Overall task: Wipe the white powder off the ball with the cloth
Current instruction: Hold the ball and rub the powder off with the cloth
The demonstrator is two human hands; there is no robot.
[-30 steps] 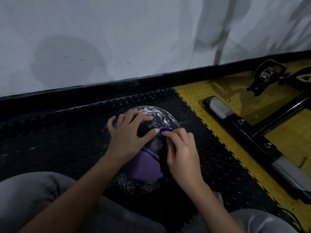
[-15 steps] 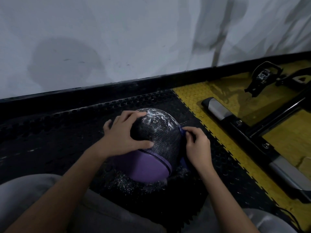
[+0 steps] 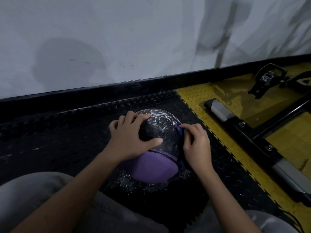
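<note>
The ball point(image 3: 159, 130) sits on a black mat point(image 3: 67, 140), between the person's knees and the wall point(image 3: 117, 39). The ball is black on top and purple at the bottom. White powder point(image 3: 159, 116) speckles the top of the ball, and more white bits lie on the mat just in front of the ball.

The left hand point(image 3: 127, 140) holds the left side of the ball. Its fingers are spread apart and curved over the top, and the thumb presses on the front.

The right hand point(image 3: 196, 145) is on the right side of the ball. Its fingers are bent close together and pinch a purple cloth point(image 3: 179, 129). The cloth touches the ball there.

To the right of the ball the floor point(image 3: 218, 115) is yellow. A dark metal frame point(image 3: 252, 137) lies on it, well apart from the ball. A pedal point(image 3: 267, 78) is farther off to the right, near the wall.
</note>
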